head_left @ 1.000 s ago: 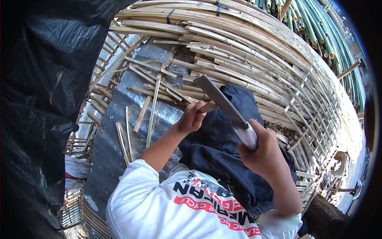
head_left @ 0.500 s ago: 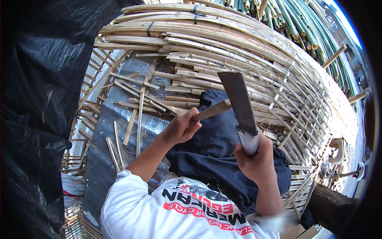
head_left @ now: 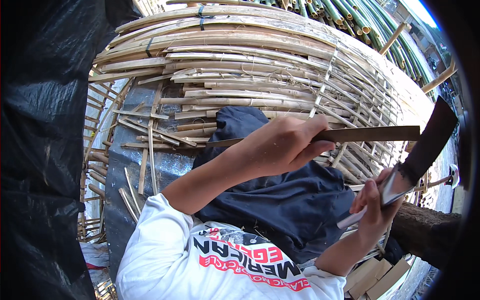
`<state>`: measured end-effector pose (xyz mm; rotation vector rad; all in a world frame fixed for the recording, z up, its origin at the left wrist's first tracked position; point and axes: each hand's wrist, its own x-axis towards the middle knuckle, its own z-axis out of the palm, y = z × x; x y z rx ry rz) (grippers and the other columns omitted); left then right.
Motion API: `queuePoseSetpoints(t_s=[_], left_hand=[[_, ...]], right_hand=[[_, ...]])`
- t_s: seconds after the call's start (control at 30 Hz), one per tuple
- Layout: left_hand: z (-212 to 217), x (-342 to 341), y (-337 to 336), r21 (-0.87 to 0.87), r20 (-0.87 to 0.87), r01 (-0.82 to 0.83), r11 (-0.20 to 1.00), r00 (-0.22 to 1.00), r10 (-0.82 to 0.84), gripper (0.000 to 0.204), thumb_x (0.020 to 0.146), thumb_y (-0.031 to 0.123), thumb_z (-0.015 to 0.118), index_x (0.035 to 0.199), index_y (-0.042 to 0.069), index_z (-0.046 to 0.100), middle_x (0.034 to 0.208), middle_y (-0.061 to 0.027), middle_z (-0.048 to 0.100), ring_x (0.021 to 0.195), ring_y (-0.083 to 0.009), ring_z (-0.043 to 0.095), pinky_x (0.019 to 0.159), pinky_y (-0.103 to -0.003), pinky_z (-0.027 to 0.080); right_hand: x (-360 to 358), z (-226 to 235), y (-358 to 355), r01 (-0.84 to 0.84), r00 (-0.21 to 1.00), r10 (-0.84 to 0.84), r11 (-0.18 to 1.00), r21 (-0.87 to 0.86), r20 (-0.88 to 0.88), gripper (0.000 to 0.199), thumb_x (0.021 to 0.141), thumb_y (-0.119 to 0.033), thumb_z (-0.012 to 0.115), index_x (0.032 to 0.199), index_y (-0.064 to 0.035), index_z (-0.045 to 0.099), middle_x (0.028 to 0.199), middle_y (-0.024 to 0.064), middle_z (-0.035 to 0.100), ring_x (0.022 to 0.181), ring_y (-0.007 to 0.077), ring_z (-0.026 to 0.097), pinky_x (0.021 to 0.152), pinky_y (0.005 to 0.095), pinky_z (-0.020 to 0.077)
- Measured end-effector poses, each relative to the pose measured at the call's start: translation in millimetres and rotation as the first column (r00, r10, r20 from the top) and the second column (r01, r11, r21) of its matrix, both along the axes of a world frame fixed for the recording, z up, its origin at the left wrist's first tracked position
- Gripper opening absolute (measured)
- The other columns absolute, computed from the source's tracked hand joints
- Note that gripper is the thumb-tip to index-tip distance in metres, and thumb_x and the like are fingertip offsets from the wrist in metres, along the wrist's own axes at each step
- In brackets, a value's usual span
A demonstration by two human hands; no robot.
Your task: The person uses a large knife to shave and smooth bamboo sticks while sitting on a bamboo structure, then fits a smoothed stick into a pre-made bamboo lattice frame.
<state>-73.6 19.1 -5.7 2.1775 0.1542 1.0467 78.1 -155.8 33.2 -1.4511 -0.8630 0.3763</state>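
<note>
My left hand [head_left: 290,145] is closed around the middle of a flat bamboo strip [head_left: 375,134], which lies nearly level across my front. One end of the strip reaches right, close to the knife blade; whether they touch I cannot tell. My right hand [head_left: 372,207] grips the pale handle of a broad, dark-bladed chopping knife [head_left: 434,132], tilted up and to the right. Beneath both hands, a dark cloth [head_left: 270,200] covers my lap.
Split bamboo strips [head_left: 240,65] lie stacked ahead, with a woven lattice [head_left: 360,100] on their right. Shorter slats [head_left: 151,145] rest on a dark sheet [head_left: 122,165]. Green bamboo poles [head_left: 345,15] are piled far back. A thick log [head_left: 425,225] stands right; black plastic [head_left: 45,150] hangs left.
Both hands have moved to the right. My left hand has brought the strip from a slant to nearly level, and the knife has swung out to the right with its blade tilting rightward.
</note>
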Motion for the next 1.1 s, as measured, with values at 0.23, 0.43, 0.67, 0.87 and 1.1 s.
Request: queuePoseSetpoints(t_s=[0.23, 0.43, 0.67, 0.87, 1.1], left_hand=[[-35.7, -4.2, 15.4, -0.066, -0.076, -0.169, 0.983, 0.984, 0.164, 0.022, 0.095, 0.021, 0.059, 0.096, 0.000, 0.053, 0.064, -0.0162, 0.056, 0.057, -0.0367, 0.058, 0.053, -0.037, 0.043], [-11.6, -14.1, 6.4, -0.181, -0.285, -0.092, 0.979, 0.958, 0.037, 0.037, 0.097, 0.035, 0.053, 0.100, -0.002, 0.054, 0.071, -0.0220, 0.061, 0.066, -0.0405, 0.061, 0.056, -0.041, 0.046], [-6.6, 5.7, 9.3, -0.417, -0.615, 0.044, 0.908, 0.721, -0.318, 0.047, 0.101, 0.042, 0.043, 0.089, -0.002, 0.053, 0.067, -0.0135, 0.052, 0.063, -0.0264, 0.047, 0.062, -0.038, 0.041], [-75.0, -4.4, 9.0, -0.848, -0.395, -0.088, 0.523, 0.763, -0.511, 0.033, 0.103, 0.039, 0.041, 0.091, 0.008, 0.048, 0.065, 0.0046, 0.035, 0.053, -0.0058, 0.031, 0.045, -0.022, 0.026], [-120.4, -68.9, 18.8, -0.950, -0.303, -0.280, 0.138, 0.727, -0.616, 0.040, 0.103, 0.045, 0.035, 0.078, 0.013, 0.040, 0.058, 0.0070, 0.029, 0.045, -0.0021, 0.022, 0.038, -0.020, 0.016]], right_hand=[[13.7, 2.0, 14.7, 0.012, 0.973, 0.068, 0.939, -0.344, 0.219, 0.013, 0.083, -0.003, 0.062, 0.091, 0.0017, 0.054, 0.059, 0.0016, 0.051, 0.039, 0.0073, 0.044, 0.039, 0.0240, 0.0353], [18.7, -4.0, 8.9, -0.204, 0.978, 0.187, 0.955, -0.215, -0.095, 0.016, 0.084, -0.005, 0.067, 0.090, 0.0001, 0.053, 0.060, -0.0004, 0.053, 0.044, 0.0048, 0.048, 0.039, 0.0207, 0.0376], [30.1, -56.4, -7.0, -0.217, 0.938, 0.146, 0.955, -0.204, -0.313, 0.016, 0.087, -0.002, 0.062, 0.098, 0.0011, 0.051, 0.058, 0.0021, 0.051, 0.041, 0.0093, 0.050, 0.036, 0.0243, 0.0414], [28.2, -114.1, -29.3, -0.055, 0.964, 0.009, 0.984, -0.169, -0.265, 0.022, 0.084, 0.003, 0.062, 0.104, 0.0021, 0.055, 0.064, 0.0014, 0.053, 0.046, 0.0069, 0.050, 0.042, 0.0214, 0.0407], [25.2, -148.0, -22.8, -0.156, 0.986, 0.127, 0.938, -0.310, -0.112, 0.031, 0.075, -0.001, 0.066, 0.106, 0.0005, 0.059, 0.061, 0.0013, 0.049, 0.054, 0.0045, 0.043, 0.052, 0.0215, 0.0370]])
